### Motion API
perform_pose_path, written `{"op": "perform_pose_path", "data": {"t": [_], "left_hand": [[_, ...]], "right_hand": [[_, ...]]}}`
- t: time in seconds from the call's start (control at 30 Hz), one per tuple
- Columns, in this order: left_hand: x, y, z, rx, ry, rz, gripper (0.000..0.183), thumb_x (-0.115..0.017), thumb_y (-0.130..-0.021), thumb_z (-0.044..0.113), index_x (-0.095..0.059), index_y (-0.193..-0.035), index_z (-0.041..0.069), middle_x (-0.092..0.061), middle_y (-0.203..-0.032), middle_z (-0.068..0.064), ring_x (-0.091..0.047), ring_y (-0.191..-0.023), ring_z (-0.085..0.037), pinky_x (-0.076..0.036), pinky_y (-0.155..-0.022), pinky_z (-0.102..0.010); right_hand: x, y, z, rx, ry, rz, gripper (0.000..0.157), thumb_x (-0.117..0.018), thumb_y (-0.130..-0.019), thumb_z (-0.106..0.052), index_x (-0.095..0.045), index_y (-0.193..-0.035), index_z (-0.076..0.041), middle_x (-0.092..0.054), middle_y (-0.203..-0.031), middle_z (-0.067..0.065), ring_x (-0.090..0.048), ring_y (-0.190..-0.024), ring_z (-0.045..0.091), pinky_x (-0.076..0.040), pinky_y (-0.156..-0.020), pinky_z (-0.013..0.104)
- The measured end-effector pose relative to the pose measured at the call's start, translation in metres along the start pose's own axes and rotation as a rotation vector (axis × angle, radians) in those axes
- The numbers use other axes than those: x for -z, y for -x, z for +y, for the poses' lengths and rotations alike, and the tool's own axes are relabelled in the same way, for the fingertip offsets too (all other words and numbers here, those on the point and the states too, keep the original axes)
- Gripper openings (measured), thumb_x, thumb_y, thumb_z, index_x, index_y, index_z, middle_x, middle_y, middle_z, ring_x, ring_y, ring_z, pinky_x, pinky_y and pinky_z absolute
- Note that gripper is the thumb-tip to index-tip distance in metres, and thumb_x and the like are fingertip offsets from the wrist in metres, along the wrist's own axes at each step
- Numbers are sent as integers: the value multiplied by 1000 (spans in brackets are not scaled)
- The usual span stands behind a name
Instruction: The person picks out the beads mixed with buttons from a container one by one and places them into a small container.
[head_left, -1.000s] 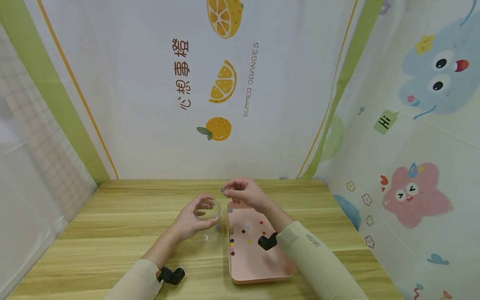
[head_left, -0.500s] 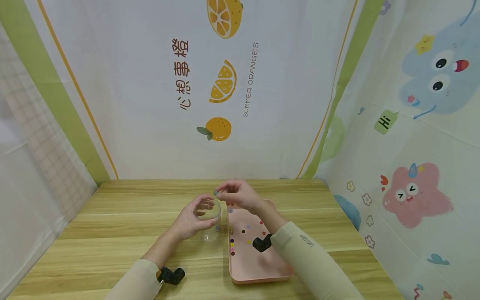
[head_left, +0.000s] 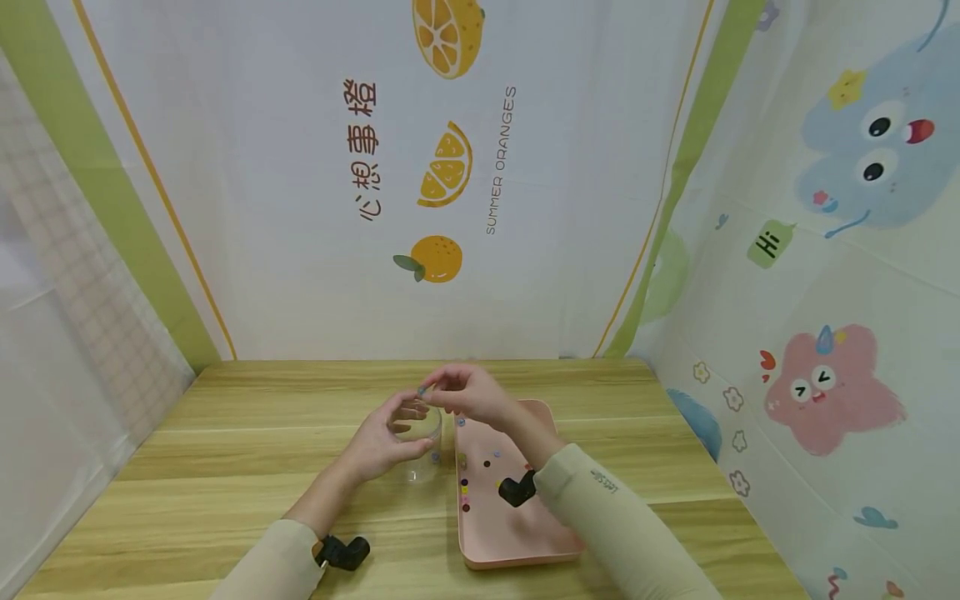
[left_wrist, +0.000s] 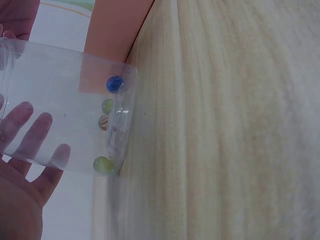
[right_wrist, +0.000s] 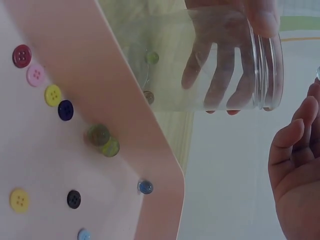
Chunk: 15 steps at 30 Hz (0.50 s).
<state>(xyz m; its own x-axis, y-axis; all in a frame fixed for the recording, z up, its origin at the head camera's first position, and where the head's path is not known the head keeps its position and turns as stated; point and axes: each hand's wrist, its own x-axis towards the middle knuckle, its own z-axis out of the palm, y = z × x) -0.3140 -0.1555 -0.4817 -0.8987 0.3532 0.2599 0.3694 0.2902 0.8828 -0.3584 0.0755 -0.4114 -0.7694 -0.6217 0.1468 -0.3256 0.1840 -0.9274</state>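
Note:
My left hand (head_left: pixel 375 442) grips a clear plastic jar (head_left: pixel 417 468) standing upright on the table, its fingers and thumb around the upper part. Several marbles lie at the jar's bottom, among them a blue marble (left_wrist: pixel 115 84) and a yellow-green marble (left_wrist: pixel 103 165) in the left wrist view. Just over the jar's mouth, my right hand (head_left: pixel 471 397) pinches a small bluish marble (head_left: pixel 422 391) between thumb and fingertips. In the right wrist view only a sliver of that marble shows at the edge.
Right of the jar sits a shallow pink tray (head_left: pixel 517 537). It holds scattered buttons, such as a yellow button (right_wrist: pixel 19 200) and a black button (right_wrist: pixel 74 199), plus a blue marble (right_wrist: pixel 145 187) and greenish marbles (right_wrist: pixel 111 147). Printed cloth (head_left: pixel 300 250) hangs behind the wooden table (head_left: pixel 225 467).
The right hand has moved left with the pinched marble, from over the tray's far left corner to the jar's mouth. The left hand and jar have stayed put.

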Motion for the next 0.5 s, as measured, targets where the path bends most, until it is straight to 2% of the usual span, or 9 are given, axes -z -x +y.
{"op": "perform_pose_path", "data": {"t": [0.23, 0.5], "left_hand": [[0, 0, -1, -1, 6, -5, 72, -86, -95, 27, -51, -157, 15, -62, -149, -27, -61, -139, -42, -48, -117, -69], [1, 1, -3, -11, 15, -13, 72, -85, -96, 27, -50, -157, 13, -62, -149, -25, -60, -140, -43, -46, -118, -71]], "right_hand": [[-3, -2, 0, 16, 32, 0, 23, -74, -105, -19, -76, -125, -8, -68, -89, -6, -53, -71, 14, -48, -60, 24], [-7, -3, -2, 50, 25, -19, 25, -74, -104, -16, -76, -126, -5, -67, -85, -7, -51, -68, 12, -46, -62, 25]]}}
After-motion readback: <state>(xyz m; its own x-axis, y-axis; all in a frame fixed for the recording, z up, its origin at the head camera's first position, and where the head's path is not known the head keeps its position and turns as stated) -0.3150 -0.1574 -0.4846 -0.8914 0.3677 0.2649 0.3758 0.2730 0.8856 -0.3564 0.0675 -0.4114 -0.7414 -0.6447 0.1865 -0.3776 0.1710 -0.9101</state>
